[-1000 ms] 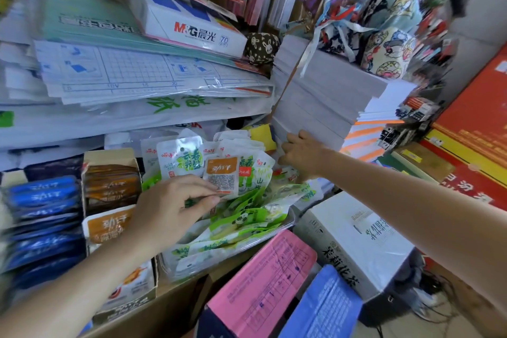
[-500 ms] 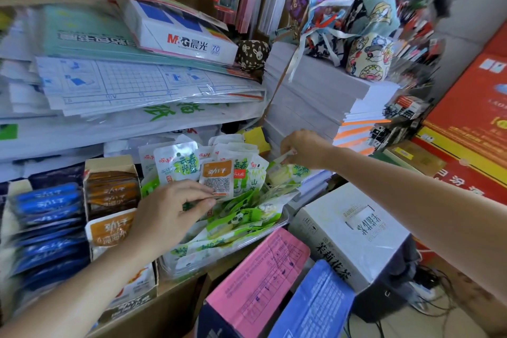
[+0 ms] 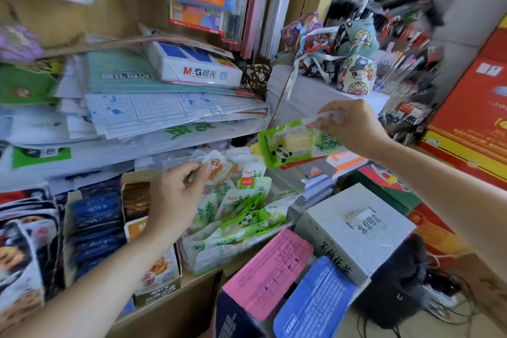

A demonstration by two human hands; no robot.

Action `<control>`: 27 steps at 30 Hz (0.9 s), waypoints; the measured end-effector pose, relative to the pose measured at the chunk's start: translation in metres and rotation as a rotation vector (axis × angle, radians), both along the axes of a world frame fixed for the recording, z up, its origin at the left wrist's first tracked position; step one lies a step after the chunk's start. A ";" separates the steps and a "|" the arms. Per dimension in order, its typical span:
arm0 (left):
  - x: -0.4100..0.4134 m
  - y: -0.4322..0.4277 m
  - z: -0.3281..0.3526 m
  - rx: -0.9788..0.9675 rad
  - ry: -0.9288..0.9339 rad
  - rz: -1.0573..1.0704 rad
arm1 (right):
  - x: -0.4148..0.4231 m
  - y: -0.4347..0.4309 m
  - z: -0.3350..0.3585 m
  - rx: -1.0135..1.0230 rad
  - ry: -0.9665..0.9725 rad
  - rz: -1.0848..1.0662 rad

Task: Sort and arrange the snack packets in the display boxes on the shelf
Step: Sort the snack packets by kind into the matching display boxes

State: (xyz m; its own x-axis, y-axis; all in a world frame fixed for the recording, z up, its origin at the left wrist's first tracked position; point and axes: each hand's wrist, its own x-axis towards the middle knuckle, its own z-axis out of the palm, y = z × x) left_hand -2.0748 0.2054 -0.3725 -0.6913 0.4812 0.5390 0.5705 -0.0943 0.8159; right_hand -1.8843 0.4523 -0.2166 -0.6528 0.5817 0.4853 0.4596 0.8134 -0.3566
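Working through the sorting step, about midway by the look of it, with the clear tray (image 3: 284, 223) on the shelf (image 3: 170, 310) holding a loose heap of green packets (image 3: 241, 221) and a few odd ones. Pinching a green panda packet (image 3: 290, 145) by its clear top edge with the right hand (image 3: 348, 126), with thumb and fingertips closed tight on that edge. Holding it in the air above and to the right of the tray, apart from the heap and hanging tilted in front of the stack of paper (image 3: 301, 101). Gripping an orange packet (image 3: 216, 164) with the left hand (image 3: 175, 195) at the back of the tray, with curled fingers and thumb closed round its top, though showing too blurred to tell whether lifting it free or only steadying it among the upright packets. Probably pulling the orange one out as a stray, judging by the cardboard box (image 3: 159, 277) of orange packets standing just beside the tray on the left, next to the rows of blue packets (image 3: 96, 217). Next, calling for a choice of place: setting the panda packet down among its own kind, upright and face forward, and carrying the orange one leftward into its box. Needing care not to drag neighbouring packets out, looking slippery and loosely stacked, and not to tip the tray, sitting close to the shelf's front edge.
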 end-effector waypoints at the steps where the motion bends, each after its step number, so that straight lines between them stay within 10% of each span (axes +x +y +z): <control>1: -0.003 -0.004 0.003 0.016 -0.019 0.033 | 0.000 -0.005 0.004 -0.035 0.037 0.003; 22: -0.002 -0.068 0.010 -0.067 -0.163 0.174 | -0.040 -0.039 -0.100 -1.108 0.023 0.188; 27: 0.004 -0.074 0.015 -0.069 -0.238 0.178 | -0.025 -0.059 -0.100 -0.803 0.180 -0.073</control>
